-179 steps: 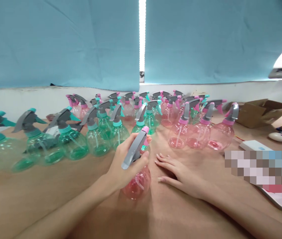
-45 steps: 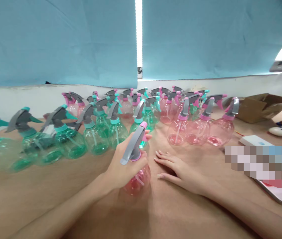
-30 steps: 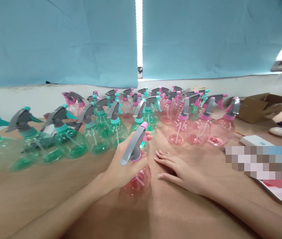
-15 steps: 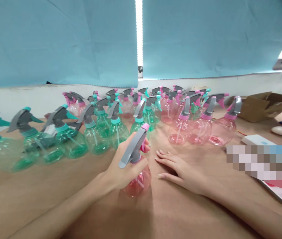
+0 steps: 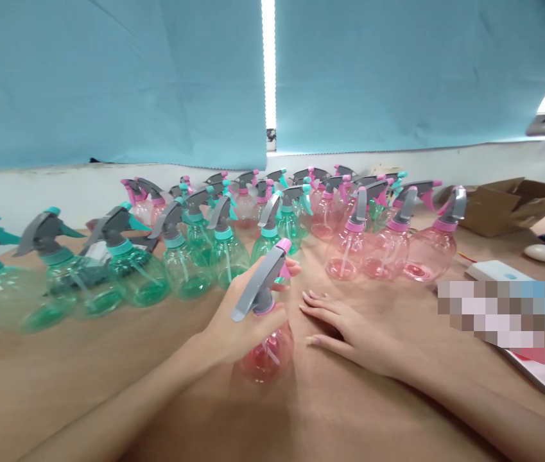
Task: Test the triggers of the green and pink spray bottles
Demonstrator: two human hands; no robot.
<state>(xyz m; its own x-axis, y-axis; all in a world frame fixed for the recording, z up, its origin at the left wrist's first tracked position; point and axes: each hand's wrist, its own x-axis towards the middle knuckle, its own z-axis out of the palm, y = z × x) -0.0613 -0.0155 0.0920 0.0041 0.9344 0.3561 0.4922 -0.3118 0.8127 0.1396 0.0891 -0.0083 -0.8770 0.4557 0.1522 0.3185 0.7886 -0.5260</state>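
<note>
My left hand [image 5: 241, 317] is wrapped round the neck of a pink spray bottle [image 5: 268, 356] with a grey and pink trigger head. The bottle is upright on the table [image 5: 205, 410], its nozzle pointing away from me. Its fingers are partly hidden behind the head, with fingertips showing past the pink trigger. My right hand [image 5: 349, 330] lies flat on the wood to the right of this bottle, fingers stretched out and holding nothing. Just beyond my left hand stands a green spray bottle [image 5: 266, 240].
Several green spray bottles [image 5: 140, 276] stand at the left and several pink spray bottles [image 5: 388, 250] at the right, with more in rows behind. To the right are an open cardboard box [image 5: 498, 208], a white mouse [image 5: 544, 253] and a white box [image 5: 498, 271]. Blue curtains [image 5: 122, 77] hang behind.
Fingers of my left hand have straightened forward, off the trigger, which has swung outward. The bottle has barely shifted. My right hand has stayed still.
</note>
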